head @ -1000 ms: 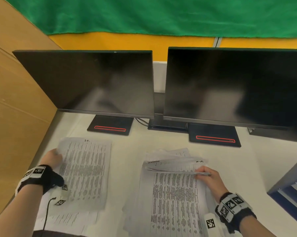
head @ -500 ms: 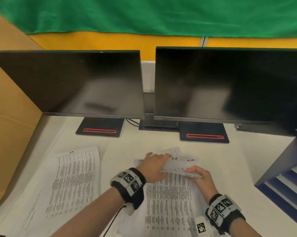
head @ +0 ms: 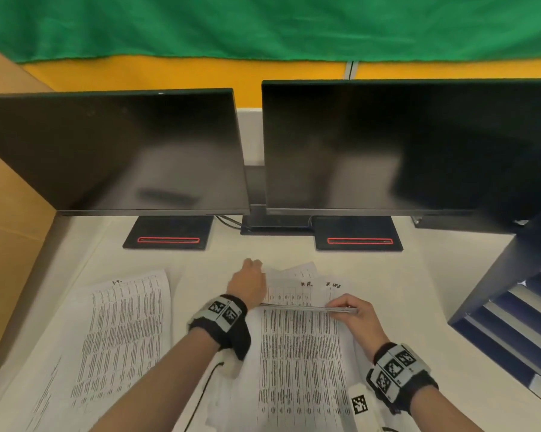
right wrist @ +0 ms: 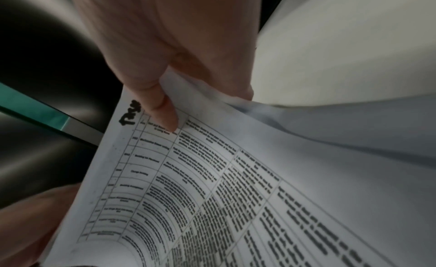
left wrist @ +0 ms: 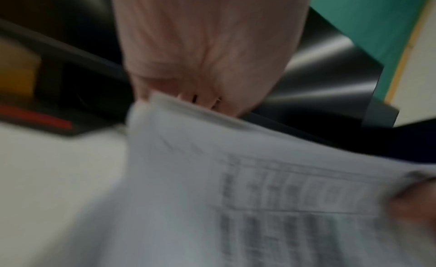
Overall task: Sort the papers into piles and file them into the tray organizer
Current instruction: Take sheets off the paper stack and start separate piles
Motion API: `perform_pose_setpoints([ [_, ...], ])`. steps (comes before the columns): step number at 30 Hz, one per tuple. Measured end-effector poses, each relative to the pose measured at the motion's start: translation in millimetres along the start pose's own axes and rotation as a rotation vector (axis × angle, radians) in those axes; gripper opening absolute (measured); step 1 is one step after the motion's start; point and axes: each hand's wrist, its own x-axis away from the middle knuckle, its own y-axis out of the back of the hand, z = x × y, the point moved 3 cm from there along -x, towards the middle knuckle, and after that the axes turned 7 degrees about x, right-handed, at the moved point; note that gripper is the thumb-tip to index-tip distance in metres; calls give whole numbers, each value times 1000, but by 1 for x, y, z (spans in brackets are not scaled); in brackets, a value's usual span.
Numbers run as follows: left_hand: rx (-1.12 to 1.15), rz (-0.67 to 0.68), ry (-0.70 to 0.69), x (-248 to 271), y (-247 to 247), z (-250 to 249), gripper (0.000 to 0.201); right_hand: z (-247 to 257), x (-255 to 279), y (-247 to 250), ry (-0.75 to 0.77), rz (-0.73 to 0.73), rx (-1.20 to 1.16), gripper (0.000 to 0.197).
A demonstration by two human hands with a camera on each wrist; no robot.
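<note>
A centre stack of printed sheets lies in front of me on the white desk. My right hand pinches the raised far edge of its top sheets, thumb on top and fingers beneath. My left hand is at the stack's far-left corner, and in the blurred left wrist view its fingers curl behind the top edge of a lifted sheet. A second pile lies flat at the left. The dark blue tray organizer stands at the right edge.
Two dark monitors stand at the back on black bases. A wooden partition closes off the left side. More loose sheets lie near the front left.
My left hand left the left pile, crossed to the centre stack and reached its far-left corner. My right hand kept its pinch on the raised sheets.
</note>
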Motion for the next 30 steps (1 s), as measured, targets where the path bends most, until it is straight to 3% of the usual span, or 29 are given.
perform_pose_setpoints([
  [4,-182,114,-3,-2,-6,16,30,1,-2,-2,-15,-2,-15,21],
  [8,-230,78,-23,-1,-18,30,63,1,-5,-4,-20,10,-21,21],
  [12,-408,-72,-134,5,-20,24,35,-2,-7,-4,-48,1,-33,17],
  [15,-467,-130,-183,9,-14,20,37,-1,-6,-4,-57,-6,-35,17],
  [18,-491,-158,-323,8,-17,22,33,-1,-9,-4,-62,-4,-41,20],
  [22,-255,-78,-408,15,-12,23,14,-7,-11,-2,-85,-69,29,19],
  [26,176,77,-347,24,-2,24,14,-8,-14,-2,-83,-21,-37,18],
  [30,365,260,-285,23,-1,23,9,0,-12,-4,-93,1,-131,21],
])
